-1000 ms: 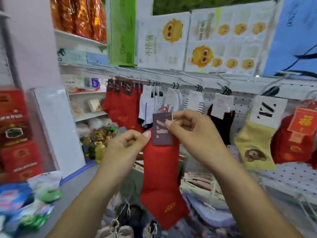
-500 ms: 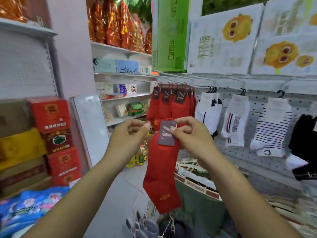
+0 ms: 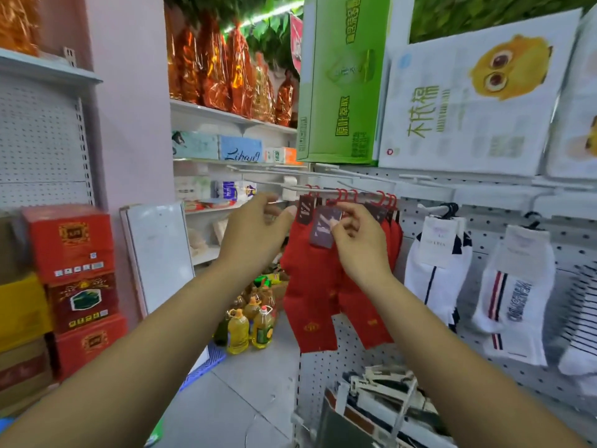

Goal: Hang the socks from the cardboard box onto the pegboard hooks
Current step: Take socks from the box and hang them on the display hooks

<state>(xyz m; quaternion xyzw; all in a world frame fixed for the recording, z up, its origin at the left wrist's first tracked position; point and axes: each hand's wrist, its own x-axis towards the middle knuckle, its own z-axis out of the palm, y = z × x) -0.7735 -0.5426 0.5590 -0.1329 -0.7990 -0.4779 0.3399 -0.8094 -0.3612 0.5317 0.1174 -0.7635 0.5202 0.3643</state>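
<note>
My right hand (image 3: 358, 244) pinches the dark card label of a red sock pair (image 3: 311, 305) and holds it up against the row of red socks (image 3: 389, 247) hanging from a white pegboard hook (image 3: 326, 190). My left hand (image 3: 258, 231) is raised at the hook's tip, fingers curled near the front red sock's label; whether it grips anything is unclear. The pegboard (image 3: 484, 221) runs along the right. The cardboard box is out of view.
White socks (image 3: 436, 270) and striped white socks (image 3: 517, 295) hang further right. Red boxes (image 3: 74, 273) are stacked at left. Oil bottles (image 3: 248, 328) stand on the floor. Packaged goods (image 3: 371, 402) sit below the pegboard. Large boxes (image 3: 342, 79) rest on the shelf above.
Both hands have lifted the red sock pair up and toward the hook with the other red socks. My view has swung left and closer to the pegboard.
</note>
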